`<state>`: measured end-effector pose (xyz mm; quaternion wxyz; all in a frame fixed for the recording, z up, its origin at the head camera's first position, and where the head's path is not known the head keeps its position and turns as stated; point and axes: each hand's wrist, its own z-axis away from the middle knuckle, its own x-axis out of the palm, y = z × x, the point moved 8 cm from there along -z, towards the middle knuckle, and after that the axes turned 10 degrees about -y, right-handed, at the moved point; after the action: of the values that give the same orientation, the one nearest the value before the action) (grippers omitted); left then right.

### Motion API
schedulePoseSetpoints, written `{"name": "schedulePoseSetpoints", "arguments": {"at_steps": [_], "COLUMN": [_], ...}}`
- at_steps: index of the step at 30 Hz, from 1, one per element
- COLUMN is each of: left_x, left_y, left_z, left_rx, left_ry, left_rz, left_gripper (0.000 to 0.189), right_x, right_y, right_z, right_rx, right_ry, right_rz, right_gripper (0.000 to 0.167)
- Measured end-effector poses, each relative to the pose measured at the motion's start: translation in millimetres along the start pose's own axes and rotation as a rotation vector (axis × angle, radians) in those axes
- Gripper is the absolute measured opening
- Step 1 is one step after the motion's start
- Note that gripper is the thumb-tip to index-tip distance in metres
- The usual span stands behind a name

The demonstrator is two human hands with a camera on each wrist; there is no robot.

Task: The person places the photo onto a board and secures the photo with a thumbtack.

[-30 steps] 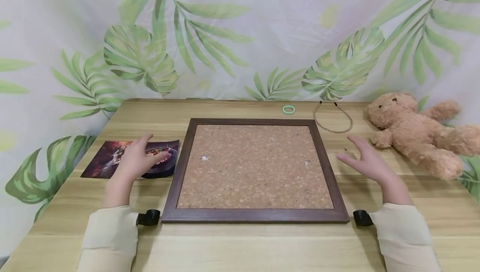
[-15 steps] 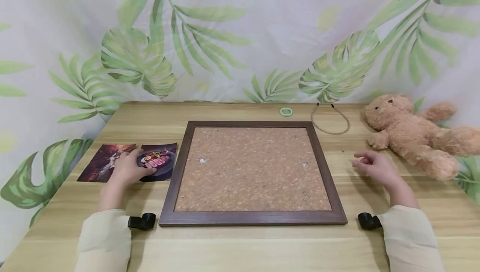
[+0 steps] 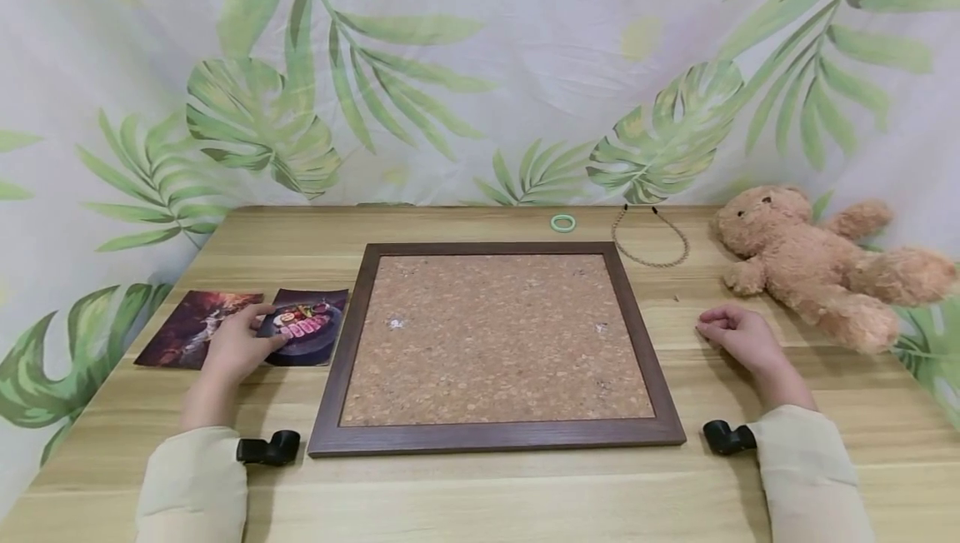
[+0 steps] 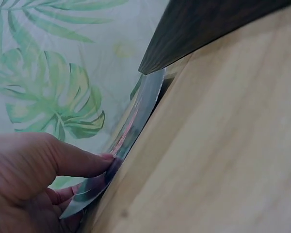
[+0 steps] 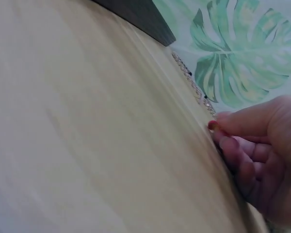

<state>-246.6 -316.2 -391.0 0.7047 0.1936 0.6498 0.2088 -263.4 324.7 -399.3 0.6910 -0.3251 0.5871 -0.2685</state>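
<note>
In left hand [image 3: 234,346], food photo [image 3: 309,328]

Left hand [image 3: 236,345] touching food photo [image 3: 309,331]; right hand [image 3: 741,338] right of framed corkboard [image 3: 495,343], near teddy bear [image 3: 810,264].

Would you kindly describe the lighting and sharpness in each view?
Head: bright, soft shadows beside the left sleeve and right sleeve; left wrist: dimmer, tabletop grain blurred; right wrist: also dim, little detail in the small red item the right hand pinches.
</note>
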Motion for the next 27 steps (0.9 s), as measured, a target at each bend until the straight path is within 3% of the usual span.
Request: {"name": "schedulePoseSetpoints", "arguments": {"at_steps": [5, 19, 23, 27], "left_x": [-2.5, -8.7, -10.3, -13.5], "left_y": [0.3, -8.6, -8.1, -10.2], "left_z": [1.5, 3.8, 4.4, 6.0], "left_rx": [0.038, -0.007, -0.025, -0.067], "left_ry": [0.063, 0.124, 0.118, 0.113], "left_rz": [-0.001, 0.091, 0.118, 0.163], "left_gripper": [0.041, 0.031, 0.030, 0.032], "right_x": [-1.7, 2.7, 3.0, 2.7], "right_y": [0.5, -8.7, -9.7, -10.5], "right_z": [0.0, -2.6, -1.9, -1.6], "right_rx": [0.022, -0.006, -0.018, -0.044], "right_ry": [0.056, 0.086, 0.087, 0.081], "right_rz": [0.079, 0.189, 0.138, -0.036], "right_gripper": [0.028, 0.014, 0.015, 0.017]}}
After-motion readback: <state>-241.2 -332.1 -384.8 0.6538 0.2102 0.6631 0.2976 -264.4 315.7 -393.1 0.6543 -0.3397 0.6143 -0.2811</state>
